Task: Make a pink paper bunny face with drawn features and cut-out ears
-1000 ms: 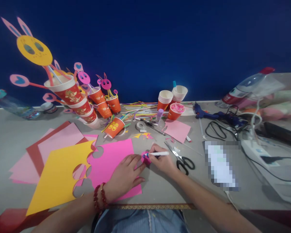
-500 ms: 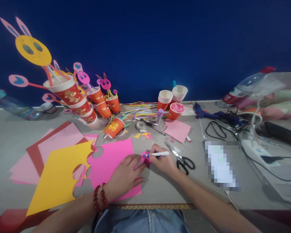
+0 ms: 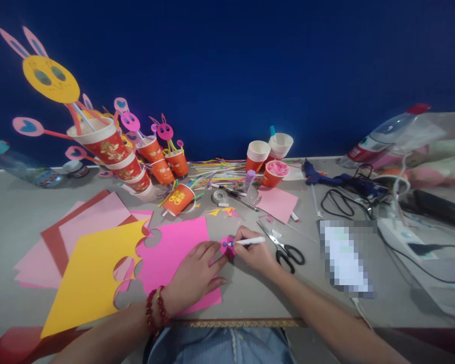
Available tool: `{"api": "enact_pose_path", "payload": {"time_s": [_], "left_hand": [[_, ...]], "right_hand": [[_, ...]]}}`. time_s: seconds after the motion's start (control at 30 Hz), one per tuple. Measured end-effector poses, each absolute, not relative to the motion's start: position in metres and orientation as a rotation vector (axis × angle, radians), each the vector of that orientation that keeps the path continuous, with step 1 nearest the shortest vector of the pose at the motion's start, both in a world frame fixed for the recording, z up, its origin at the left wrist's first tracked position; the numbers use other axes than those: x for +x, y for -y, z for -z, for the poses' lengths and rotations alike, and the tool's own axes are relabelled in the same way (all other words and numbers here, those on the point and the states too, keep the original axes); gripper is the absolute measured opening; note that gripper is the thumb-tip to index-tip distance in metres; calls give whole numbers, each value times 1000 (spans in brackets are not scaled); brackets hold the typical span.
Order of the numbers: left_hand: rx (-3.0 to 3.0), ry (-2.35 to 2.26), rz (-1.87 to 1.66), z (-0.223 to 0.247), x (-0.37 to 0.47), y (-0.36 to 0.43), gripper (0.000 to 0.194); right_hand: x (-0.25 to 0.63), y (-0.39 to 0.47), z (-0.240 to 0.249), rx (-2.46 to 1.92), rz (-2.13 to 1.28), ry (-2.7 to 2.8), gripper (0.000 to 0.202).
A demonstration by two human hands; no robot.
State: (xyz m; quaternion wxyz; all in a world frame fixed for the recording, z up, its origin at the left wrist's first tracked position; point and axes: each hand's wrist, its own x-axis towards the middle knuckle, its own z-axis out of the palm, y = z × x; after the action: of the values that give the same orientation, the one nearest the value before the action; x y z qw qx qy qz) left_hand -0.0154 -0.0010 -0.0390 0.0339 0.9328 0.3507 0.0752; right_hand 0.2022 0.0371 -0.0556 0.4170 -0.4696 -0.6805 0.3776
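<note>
A small pink paper circle [image 3: 230,253] lies on the grey table, with blue marks on it. My right hand [image 3: 254,253] is closed round a white marker [image 3: 254,240], whose blue tip touches the circle. My left hand [image 3: 197,275] lies spread over the large pink sheet [image 3: 174,242], its fingertips reaching the circle's left edge. Left of that is a yellow sheet [image 3: 87,273] with round cutouts. Black-handled scissors [image 3: 282,247] lie open, just right of my right hand.
Decorated paper cups [image 3: 114,146] stand at the back left, and more cups [image 3: 258,151] at the back centre. A tipped red cup [image 3: 179,198], tape roll [image 3: 219,195], glue gun [image 3: 322,177], bottle [image 3: 382,136], cables and power strip [image 3: 405,237] surround the work area.
The blue mark under the marker tip looks slightly larger. Both hands have stayed nearly in place.
</note>
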Motion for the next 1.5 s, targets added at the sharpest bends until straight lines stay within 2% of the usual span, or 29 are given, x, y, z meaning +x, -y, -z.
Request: {"api": "enact_pose_path", "payload": {"time_s": [1.1, 1.5], "left_hand": [[2860, -1079, -249, 40, -15, 1, 54], [2843, -1091, -264, 39, -14, 2, 48]], "right_hand": [[200, -35, 52, -1211, -979, 1765, 11], [200, -35, 50, -1208, -986, 1762, 10]]}}
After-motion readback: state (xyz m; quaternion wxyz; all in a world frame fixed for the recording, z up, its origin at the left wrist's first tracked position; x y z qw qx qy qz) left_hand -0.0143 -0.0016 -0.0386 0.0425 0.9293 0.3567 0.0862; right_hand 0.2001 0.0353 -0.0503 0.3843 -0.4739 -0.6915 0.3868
